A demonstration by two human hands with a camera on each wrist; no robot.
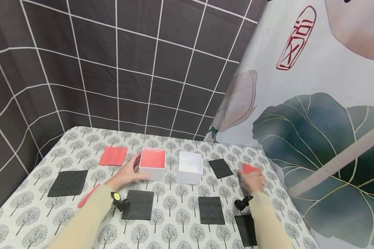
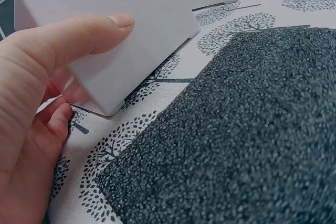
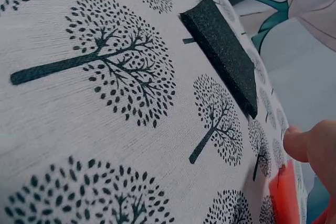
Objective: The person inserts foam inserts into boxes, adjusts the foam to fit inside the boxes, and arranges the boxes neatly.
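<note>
My left hand [image 1: 129, 173] grips a white open-topped box [image 1: 152, 174] by its left side. In the left wrist view the thumb [image 2: 100, 32] lies along one white wall and the other fingers reach round the corner. Red shows inside this box. Just right of it stands a second white box [image 1: 188, 177], pale inside. Over at the right my right hand [image 1: 253, 180] holds a red square [image 1: 251, 168] between thumb and fingers, and the hand covers part of it. The thumb [image 3: 297, 145] shows above the blurred red piece in the right wrist view.
Several black squares lie about on the tree-print cloth, among them one [image 1: 220, 168] near the right hand and one [image 1: 137, 204] below the left. A red square [image 1: 113, 156] lies back left; another red piece [image 1: 88, 196] is partly under the left sleeve. Hanging curtains stand behind and right.
</note>
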